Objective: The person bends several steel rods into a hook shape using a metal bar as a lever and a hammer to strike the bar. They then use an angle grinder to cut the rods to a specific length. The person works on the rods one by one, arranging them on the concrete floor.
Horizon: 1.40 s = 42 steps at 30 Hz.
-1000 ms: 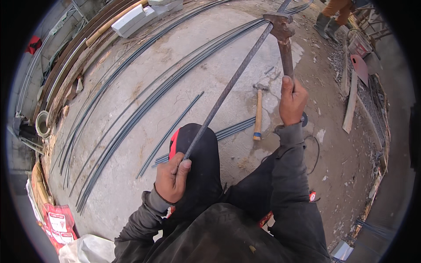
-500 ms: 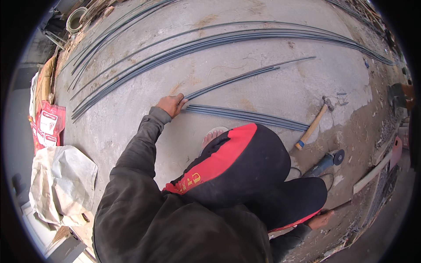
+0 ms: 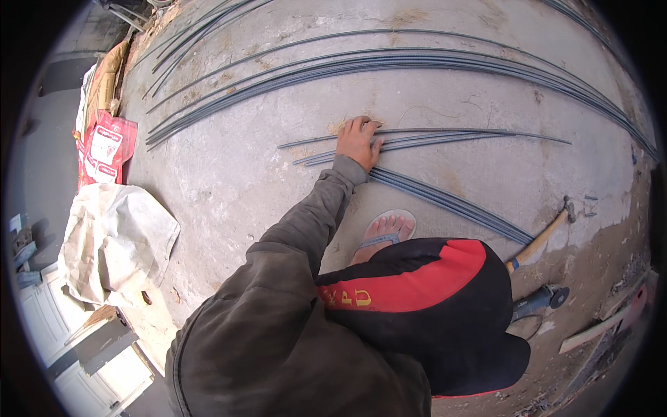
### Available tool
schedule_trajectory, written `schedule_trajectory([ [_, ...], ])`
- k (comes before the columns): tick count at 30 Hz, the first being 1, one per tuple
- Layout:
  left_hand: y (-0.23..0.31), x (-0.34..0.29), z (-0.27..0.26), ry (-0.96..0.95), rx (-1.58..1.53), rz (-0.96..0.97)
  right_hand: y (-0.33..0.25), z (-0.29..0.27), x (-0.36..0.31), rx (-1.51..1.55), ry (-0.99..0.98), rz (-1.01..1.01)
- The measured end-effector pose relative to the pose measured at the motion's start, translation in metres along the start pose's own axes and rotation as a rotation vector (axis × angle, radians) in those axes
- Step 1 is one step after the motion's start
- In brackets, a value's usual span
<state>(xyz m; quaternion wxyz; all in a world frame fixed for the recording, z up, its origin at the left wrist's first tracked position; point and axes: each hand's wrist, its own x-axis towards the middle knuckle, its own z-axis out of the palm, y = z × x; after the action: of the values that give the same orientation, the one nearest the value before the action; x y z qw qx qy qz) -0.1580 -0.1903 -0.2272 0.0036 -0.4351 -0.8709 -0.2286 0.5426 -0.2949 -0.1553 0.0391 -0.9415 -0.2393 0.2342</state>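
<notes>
We have the left hand [image 3: 358,144] laid over a few short rods [image 3: 438,141] at upper centre of the frame, fingers across them and thumb apart; we cannot tell whether it grips them, and our right hand is out of view. To handle them well, we would square up their staggered left ends and keep them clear of the bundle [image 3: 451,204] slanting down to the right. Around us, a red bag [image 3: 104,149] and pale sheet [image 3: 114,240] lie at the left; long rods [image 3: 389,62] arc along the top over the stained concrete floor [image 3: 222,208]; a hammer [image 3: 540,238] and angle grinder [image 3: 533,304] sit at lower right, by rougher ground.
</notes>
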Motion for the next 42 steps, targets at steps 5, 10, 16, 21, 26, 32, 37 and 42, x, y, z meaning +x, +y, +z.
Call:
schedule_trajectory([
  [5,-0.015,0.019,0.027,-0.265,0.051,-0.078,-0.044,-0.010,0.020,-0.024,-0.010,-0.124],
  [10,-0.009,0.016,0.040,-0.242,-0.018,0.023,-0.077,-0.021,0.023,-0.064,-0.041,-0.237],
  [16,0.007,0.024,0.050,-0.220,-0.144,-0.050,-0.131,-0.035,0.022,-0.114,-0.109,-0.406],
  [21,0.025,0.006,0.049,-0.266,-0.179,-0.111,-0.194,-0.037,0.018,-0.131,-0.182,-0.575],
  [26,0.029,-0.007,0.054,-0.184,-0.145,-0.191,-0.267,-0.024,0.014,-0.156,-0.262,-0.766],
  [32,0.033,0.000,0.063,-0.307,-0.037,-0.203,-0.334,-0.003,0.011,-0.202,-0.350,-0.978],
  [37,0.039,-0.002,0.059,-0.253,0.022,-0.223,-0.412,0.035,-0.003,-0.203,-0.440,-1.242],
  [42,0.039,-0.003,0.059,-0.292,-0.060,-0.181,-0.475,0.061,-0.079,-0.218,-0.450,-1.438],
])
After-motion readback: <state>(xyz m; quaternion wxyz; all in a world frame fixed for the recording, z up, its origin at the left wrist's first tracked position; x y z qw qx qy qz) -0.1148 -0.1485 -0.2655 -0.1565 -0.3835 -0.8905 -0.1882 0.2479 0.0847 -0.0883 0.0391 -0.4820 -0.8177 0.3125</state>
